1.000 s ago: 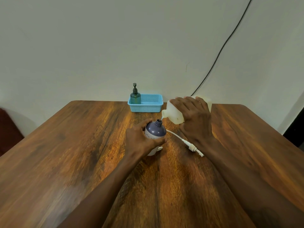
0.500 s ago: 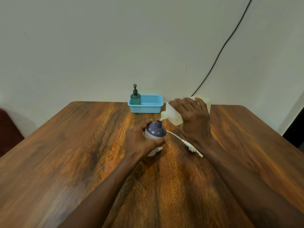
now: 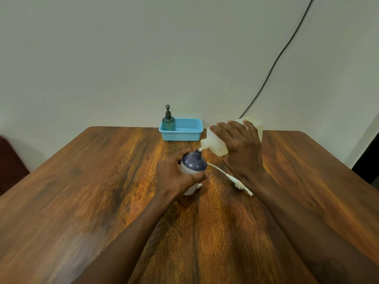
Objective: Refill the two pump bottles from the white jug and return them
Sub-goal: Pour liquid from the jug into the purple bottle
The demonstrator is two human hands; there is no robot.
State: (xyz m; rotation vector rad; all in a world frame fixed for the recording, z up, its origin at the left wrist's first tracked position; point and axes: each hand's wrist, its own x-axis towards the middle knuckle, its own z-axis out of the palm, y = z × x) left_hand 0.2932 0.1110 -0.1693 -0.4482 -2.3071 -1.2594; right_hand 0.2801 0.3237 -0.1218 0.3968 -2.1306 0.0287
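we are wrapping our left hand (image 3: 176, 177) around the purple pump bottle (image 3: 193, 163), fingers closed on its body, keeping it standing on the wooden table (image 3: 82, 191) with its neck open and the pump off. our right hand (image 3: 241, 152) is gripping the white jug (image 3: 215, 143) from above, fingers spread over its side, and tilting it so the spout is pointing down just over the bottle's mouth. a thin clear stream seems to be running from spout to neck, though it is too small to be sure. the removed white pump head (image 3: 235, 180) with its tube is lying on the table between our two wrists, just under the right hand. beyond our left hand, near the wall, the green pump bottle (image 3: 168, 121) is standing upright in the left end of the blue basket (image 3: 184, 132), pump on. a black cable (image 3: 274, 64) is running up the wall beyond the right hand.
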